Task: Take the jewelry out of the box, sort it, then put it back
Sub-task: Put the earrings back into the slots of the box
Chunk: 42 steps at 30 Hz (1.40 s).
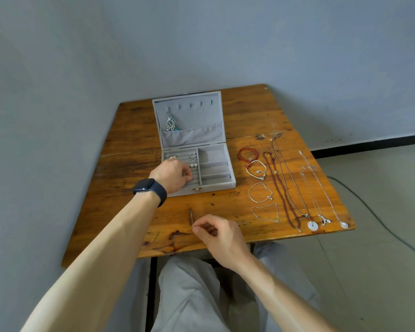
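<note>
The left hand (171, 174) reaches into the open box (217, 185), fingers curled over its ring rows; any hold is hidden. The right hand (219, 233) rests on the table (130, 130) in front of the box, thumb and forefinger pinched, contents unclear.

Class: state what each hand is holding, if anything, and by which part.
The left hand reaches into the jewelry box, fingertips hidden: cannot be told. The right hand pinches thumb against forefinger, but anything between them is too small to see.
</note>
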Motion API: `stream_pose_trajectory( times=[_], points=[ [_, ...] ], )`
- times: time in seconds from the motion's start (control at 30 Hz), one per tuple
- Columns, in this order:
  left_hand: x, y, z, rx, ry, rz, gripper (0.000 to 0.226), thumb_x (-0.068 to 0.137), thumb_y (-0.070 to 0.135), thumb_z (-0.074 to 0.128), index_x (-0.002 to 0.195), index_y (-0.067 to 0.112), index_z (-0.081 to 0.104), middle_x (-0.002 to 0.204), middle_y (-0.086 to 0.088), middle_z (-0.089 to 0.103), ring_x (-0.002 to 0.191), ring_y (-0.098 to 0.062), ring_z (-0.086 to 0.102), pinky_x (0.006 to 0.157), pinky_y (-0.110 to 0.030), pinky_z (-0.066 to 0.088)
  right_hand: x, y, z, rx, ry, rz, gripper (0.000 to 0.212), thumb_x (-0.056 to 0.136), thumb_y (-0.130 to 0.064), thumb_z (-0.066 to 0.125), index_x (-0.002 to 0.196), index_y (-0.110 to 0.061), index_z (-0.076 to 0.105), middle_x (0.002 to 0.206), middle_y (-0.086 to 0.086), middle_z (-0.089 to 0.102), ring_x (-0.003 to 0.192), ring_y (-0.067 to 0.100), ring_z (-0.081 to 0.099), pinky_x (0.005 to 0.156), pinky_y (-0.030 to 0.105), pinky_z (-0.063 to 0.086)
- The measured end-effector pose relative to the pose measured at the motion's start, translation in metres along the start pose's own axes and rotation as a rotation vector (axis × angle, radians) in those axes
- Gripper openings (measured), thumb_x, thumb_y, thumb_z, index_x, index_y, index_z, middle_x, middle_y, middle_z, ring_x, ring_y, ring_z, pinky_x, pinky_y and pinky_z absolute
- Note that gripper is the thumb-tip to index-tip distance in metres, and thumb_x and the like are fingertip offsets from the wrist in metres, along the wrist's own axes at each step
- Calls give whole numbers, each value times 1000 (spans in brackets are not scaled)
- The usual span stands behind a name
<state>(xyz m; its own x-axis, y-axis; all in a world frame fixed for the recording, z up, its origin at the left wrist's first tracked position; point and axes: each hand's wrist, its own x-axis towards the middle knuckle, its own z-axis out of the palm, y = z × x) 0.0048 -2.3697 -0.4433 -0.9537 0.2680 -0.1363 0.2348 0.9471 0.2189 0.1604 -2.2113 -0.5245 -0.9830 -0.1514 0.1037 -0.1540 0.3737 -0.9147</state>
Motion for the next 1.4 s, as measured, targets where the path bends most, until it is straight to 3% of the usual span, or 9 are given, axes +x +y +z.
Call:
stream_pose_trajectory(
  times=[0.2,0.37,0.5,0.67,0.73,0.83,0.9,1.13,1.4],
  points=[
    [-5,8,5,17,146,-17,13,90,32,70,96,29,59,97,2,59,84,-20,58,61,-29,44,0,-2,-1,-10,3,-4,11,94,-35,64,101,-32,72,95,-25,68,94,-7,62,77,8,48],
    [-7,13,2,53,124,-25,2,92,29,68,92,29,70,102,3,66,94,-19,63,69,-34,55,-2,-5,-1,5,-11,1,10,95,-32,65,100,-31,73,95,-22,70,93,-4,63,77,11,49],
    [-14,6,1,111,117,54,17,98,31,60,107,30,74,110,2,68,100,-19,63,69,-29,49,0,-10,-8,64,-41,78,9,95,-31,65,97,-35,73,94,-26,70,93,-3,64,76,11,50],
    [-44,-5,31,57,386,90,32,99,31,52,127,27,66,127,1,65,120,-23,56,97,-39,46,24,-32,-36,111,-31,82,8,94,-32,66,95,-38,71,88,-16,72,76,9,69,58,19,54],
    [-60,-4,54,19,479,47,41,100,35,51,138,24,58,145,0,54,139,-23,44,114,-46,35,49,-41,-47,27,-7,46,8,94,-32,66,93,-38,71,87,-20,71,78,5,68,59,15,52],
    [-72,-5,83,0,412,-34,58,104,47,32,158,26,24,166,4,12,154,-15,5,124,-48,12,90,-45,-55,-235,-13,-4,9,93,-31,66,89,-36,71,87,-24,70,85,-4,63,67,6,43],
    [-73,-8,92,-31,382,-70,61,104,49,26,160,30,10,167,9,0,153,-11,-7,125,-47,7,111,-42,-53,-394,-39,-19,8,94,-28,66,91,-32,72,92,-18,66,89,2,58,73,15,39],
    [-70,-8,98,-54,388,-99,63,101,51,22,159,34,4,167,10,0,152,-9,-11,125,-48,4,146,-32,-37,-724,-146,-55,10,94,-24,65,94,-26,75,110,-1,62,107,21,57,94,29,40],
    [-70,-11,100,-71,401,-108,65,100,50,28,159,34,9,167,8,12,153,-9,-4,123,-53,9,150,-40,-21,-768,-42,12,11,87,-25,74,92,-30,66,100,-2,62,91,20,61,74,26,40]
  ],
)
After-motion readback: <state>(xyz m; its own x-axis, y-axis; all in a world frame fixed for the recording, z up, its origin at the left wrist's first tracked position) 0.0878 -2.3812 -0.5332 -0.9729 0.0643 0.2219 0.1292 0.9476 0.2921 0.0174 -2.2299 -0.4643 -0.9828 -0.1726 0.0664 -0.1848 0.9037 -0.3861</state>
